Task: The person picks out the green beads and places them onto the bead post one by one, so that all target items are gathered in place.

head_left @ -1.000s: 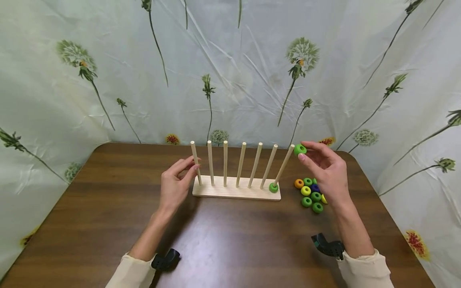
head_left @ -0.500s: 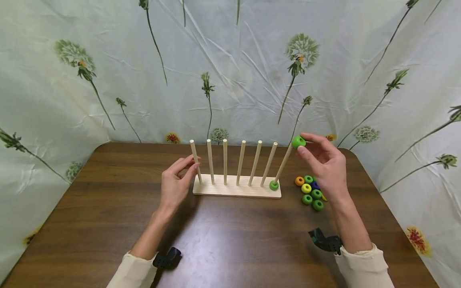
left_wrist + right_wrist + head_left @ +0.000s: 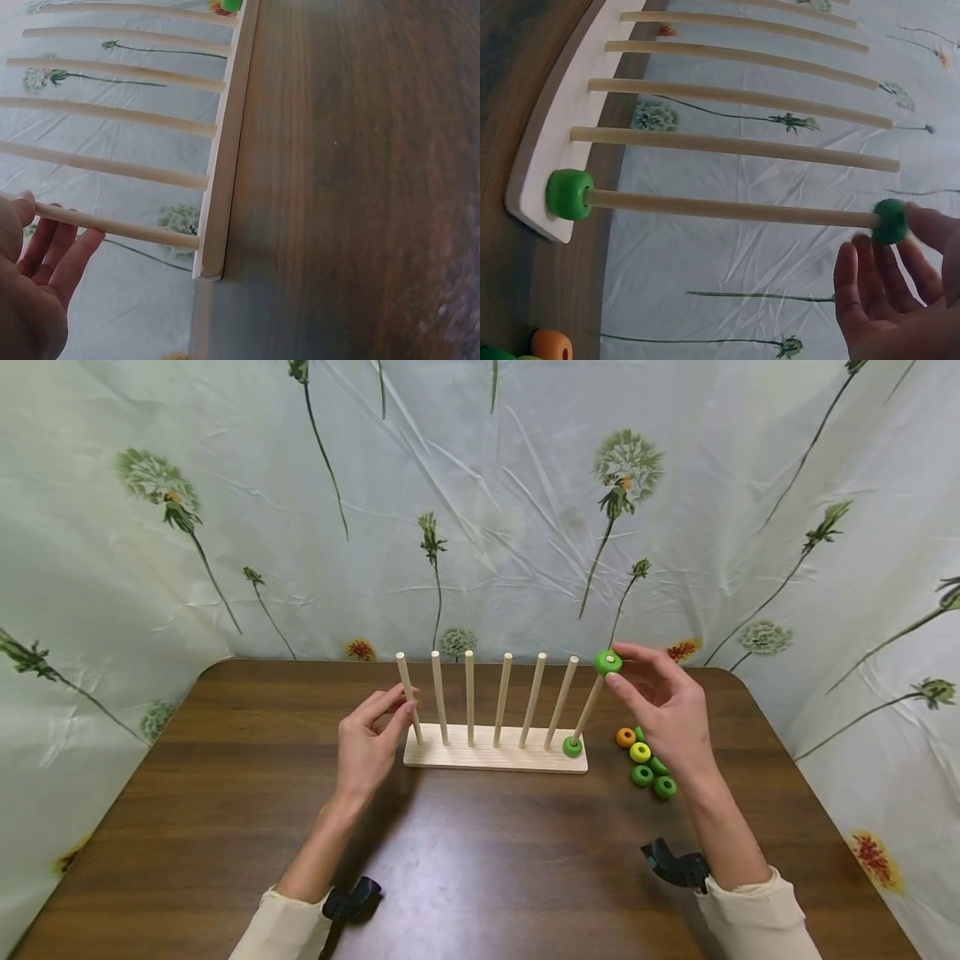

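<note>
We see the left hand point(image 3: 367, 747) pinch the leftmost peg point(image 3: 406, 674), apparently to steady the wooden base point(image 3: 495, 759), as the right hand point(image 3: 671, 718) pinches a green bead point(image 3: 601, 666) around the rightmost peg point(image 3: 589, 707) at its tip, above a lower green ring point(image 3: 572, 752); loose beads point(image 3: 634, 779) lie near, presumably for reach.

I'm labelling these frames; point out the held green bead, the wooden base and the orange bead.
Held green bead point(image 3: 889, 222), right wrist view, middle of its side.
Wooden base point(image 3: 495, 758), head view, bare top face.
Orange bead point(image 3: 624, 743), head view, its front rim.
</note>
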The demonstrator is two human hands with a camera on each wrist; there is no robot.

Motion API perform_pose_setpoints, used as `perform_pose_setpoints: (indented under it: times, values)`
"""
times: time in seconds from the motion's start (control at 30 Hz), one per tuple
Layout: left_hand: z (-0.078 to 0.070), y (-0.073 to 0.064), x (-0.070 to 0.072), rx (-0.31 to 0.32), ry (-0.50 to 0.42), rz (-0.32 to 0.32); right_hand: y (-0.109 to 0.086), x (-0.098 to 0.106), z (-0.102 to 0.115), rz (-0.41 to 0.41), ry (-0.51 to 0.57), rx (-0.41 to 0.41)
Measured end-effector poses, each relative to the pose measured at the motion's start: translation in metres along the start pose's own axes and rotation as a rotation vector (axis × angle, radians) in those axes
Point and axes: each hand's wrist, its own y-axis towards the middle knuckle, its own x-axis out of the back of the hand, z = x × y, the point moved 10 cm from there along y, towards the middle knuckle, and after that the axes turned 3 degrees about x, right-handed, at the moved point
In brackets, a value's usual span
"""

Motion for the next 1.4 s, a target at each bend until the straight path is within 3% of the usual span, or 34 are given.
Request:
perform_pose_setpoints:
  times: [0.5, 1.03, 1.4]
  values:
    - [-0.002, 0.001, 0.0, -0.032, -0.012, 0.007, -0.015, 0.011, -0.029, 0.061, -0.107, -0.085]
    - [-0.006, 0.001, 0.005, -0.076, 0.013, -0.038, -0.041, 0.017, -0.077, 0.199, -0.26, -0.151]
    - [-0.003, 0.001, 0.005, -0.048, -0.011, -0.035, -0.05, 0.026, -0.1, 0.354, -0.448, -0.235]
